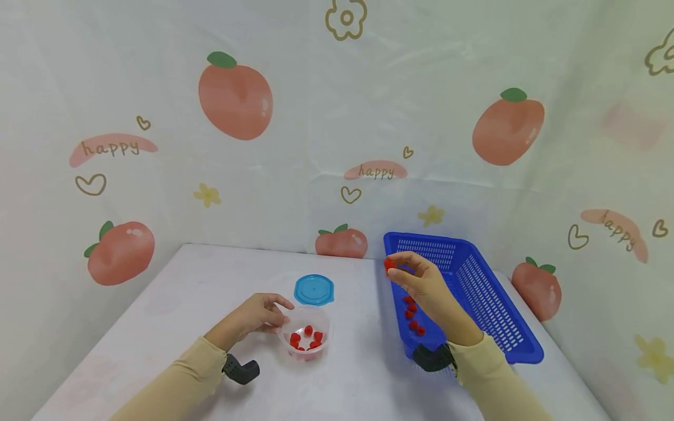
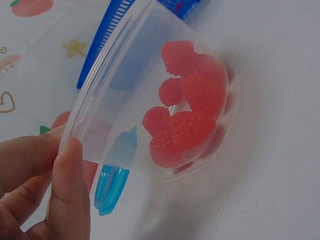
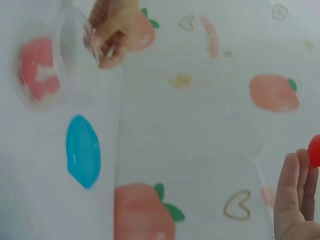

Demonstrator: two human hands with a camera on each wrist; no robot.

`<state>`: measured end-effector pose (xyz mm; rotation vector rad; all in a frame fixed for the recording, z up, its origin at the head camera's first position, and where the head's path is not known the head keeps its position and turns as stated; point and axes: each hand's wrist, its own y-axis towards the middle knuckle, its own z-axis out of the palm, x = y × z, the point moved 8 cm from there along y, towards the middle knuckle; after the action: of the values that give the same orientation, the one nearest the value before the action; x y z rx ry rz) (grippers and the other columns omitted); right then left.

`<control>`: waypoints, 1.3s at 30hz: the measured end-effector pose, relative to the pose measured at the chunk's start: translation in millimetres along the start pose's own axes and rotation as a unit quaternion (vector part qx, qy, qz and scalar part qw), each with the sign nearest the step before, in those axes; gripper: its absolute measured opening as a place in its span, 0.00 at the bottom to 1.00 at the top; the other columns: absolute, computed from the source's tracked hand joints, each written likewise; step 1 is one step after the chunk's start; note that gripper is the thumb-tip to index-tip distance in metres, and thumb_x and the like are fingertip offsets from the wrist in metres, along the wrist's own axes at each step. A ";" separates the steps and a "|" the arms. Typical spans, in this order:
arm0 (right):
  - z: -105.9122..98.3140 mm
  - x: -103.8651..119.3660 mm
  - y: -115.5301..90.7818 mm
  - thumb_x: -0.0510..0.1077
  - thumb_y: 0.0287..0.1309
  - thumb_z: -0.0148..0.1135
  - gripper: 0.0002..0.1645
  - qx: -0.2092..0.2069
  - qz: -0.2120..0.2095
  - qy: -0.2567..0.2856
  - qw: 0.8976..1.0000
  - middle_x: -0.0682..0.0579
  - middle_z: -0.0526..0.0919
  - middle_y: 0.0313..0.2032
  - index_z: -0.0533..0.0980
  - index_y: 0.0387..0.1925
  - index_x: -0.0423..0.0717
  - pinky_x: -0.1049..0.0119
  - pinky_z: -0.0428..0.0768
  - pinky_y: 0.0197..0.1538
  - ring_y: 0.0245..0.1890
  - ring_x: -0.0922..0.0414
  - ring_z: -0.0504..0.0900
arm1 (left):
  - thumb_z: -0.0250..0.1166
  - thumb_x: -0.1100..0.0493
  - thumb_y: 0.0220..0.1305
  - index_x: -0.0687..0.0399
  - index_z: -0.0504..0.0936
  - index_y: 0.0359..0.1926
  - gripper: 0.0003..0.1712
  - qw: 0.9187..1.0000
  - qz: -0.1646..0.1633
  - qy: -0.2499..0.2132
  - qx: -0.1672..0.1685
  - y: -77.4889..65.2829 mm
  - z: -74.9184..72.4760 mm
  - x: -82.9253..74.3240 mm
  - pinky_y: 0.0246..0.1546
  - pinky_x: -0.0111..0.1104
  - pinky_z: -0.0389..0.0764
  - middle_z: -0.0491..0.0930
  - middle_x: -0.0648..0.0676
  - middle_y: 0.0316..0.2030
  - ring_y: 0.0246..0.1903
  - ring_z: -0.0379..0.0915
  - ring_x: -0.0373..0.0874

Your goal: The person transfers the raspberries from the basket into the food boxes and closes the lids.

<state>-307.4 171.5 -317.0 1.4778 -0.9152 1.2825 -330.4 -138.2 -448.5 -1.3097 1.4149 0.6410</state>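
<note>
A clear plastic tub stands on the white table with several red raspberries on its bottom. My left hand pinches the tub's rim between thumb and fingers, as the left wrist view shows up close. In my right hand a single raspberry is pinched at the fingertips, held above the left edge of a blue plastic basket. More raspberries lie inside that basket along its left side. In the right wrist view the held raspberry is cut off by the frame's edge.
A blue lid lies flat on the table just behind the tub. The basket takes up the table's right side. Behind the table hangs a white cloth printed with fruit, hearts and words.
</note>
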 end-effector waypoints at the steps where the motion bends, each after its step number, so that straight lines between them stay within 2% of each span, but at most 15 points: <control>1: 5.2 -1.5 -0.6 0.37 0.63 0.60 0.10 0.001 0.002 0.002 1.000 0.55 0.79 0.43 0.77 0.44 0.53 0.71 0.78 0.55 0.45 0.60 0.81 | 0.68 0.64 0.57 0.60 0.79 0.49 0.17 1.000 0.001 0.000 0.002 -0.4 0.2 -0.3 0.30 0.31 0.84 0.80 0.55 0.28 0.23 0.77 0.44; 5: 25.9 -9.8 -2.3 0.36 0.61 0.62 0.11 0.007 0.006 0.005 1.000 0.52 0.77 0.45 0.77 0.46 0.48 0.71 0.79 0.54 0.46 0.58 0.80 | 0.68 0.64 0.58 0.61 0.79 0.50 0.18 1.000 0.005 -0.001 0.007 -1.7 0.6 -1.4 0.30 0.31 0.83 0.80 0.55 0.29 0.23 0.77 0.43; 12: 56.2 -38.0 -5.7 0.41 0.58 0.67 0.20 0.009 0.044 -0.042 0.998 0.50 0.77 0.46 0.75 0.51 0.38 0.67 0.80 0.53 0.45 0.57 0.82 | 0.69 0.64 0.58 0.60 0.79 0.49 0.18 1.000 0.004 0.001 0.003 -1.1 0.2 -1.6 0.30 0.31 0.83 0.80 0.55 0.28 0.23 0.77 0.44; 18: 80.6 -66.1 -9.0 0.43 0.60 0.65 0.20 0.045 0.062 -0.064 0.995 0.47 0.79 0.47 0.76 0.50 0.37 0.62 0.79 0.56 0.51 0.47 0.80 | 0.68 0.64 0.57 0.60 0.79 0.50 0.18 1.000 -0.002 -0.005 0.001 0.4 0.2 0.3 0.30 0.30 0.83 0.80 0.56 0.29 0.23 0.76 0.44; 20: 86.4 -76.1 -9.9 0.44 0.60 0.65 0.19 0.054 0.068 -0.062 0.994 0.47 0.80 0.47 0.76 0.50 0.37 0.62 0.79 0.56 0.52 0.46 0.80 | 0.68 0.65 0.57 0.60 0.79 0.49 0.18 1.000 -0.004 -0.007 0.000 0.5 0.2 0.4 0.30 0.30 0.83 0.80 0.56 0.29 0.23 0.76 0.44; 25: 94.1 -99.5 -8.8 0.43 0.59 0.66 0.18 0.059 0.086 -0.054 0.993 0.48 0.82 0.45 0.77 0.48 0.38 0.64 0.80 0.54 0.46 0.54 0.82 | 0.68 0.65 0.58 0.61 0.79 0.50 0.18 1.000 -0.003 -0.006 -0.002 0.5 0.4 0.6 0.30 0.30 0.83 0.80 0.56 0.29 0.23 0.76 0.44; 28: 97.2 -109.0 -6.5 0.43 0.58 0.66 0.18 0.058 0.092 -0.052 0.993 0.48 0.83 0.45 0.78 0.47 0.37 0.64 0.81 0.54 0.44 0.55 0.82 | 0.68 0.64 0.58 0.61 0.79 0.50 0.18 1.000 -0.002 -0.002 -0.002 0.4 0.2 0.3 0.30 0.31 0.83 0.80 0.56 0.29 0.23 0.76 0.44; 39: 101.8 -122.3 -0.3 0.41 0.58 0.66 0.16 0.042 0.095 -0.077 0.992 0.48 0.83 0.43 0.79 0.47 0.38 0.64 0.82 0.51 0.40 0.58 0.82 | 0.69 0.63 0.57 0.61 0.79 0.50 0.19 1.000 -0.003 -0.004 0.000 0.9 0.0 1.0 0.30 0.31 0.83 0.80 0.55 0.29 0.23 0.76 0.44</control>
<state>-299.7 68.6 -438.2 1.6033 -1.1397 1.3721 -331.0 -138.4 -449.6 -1.3087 1.4039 0.6422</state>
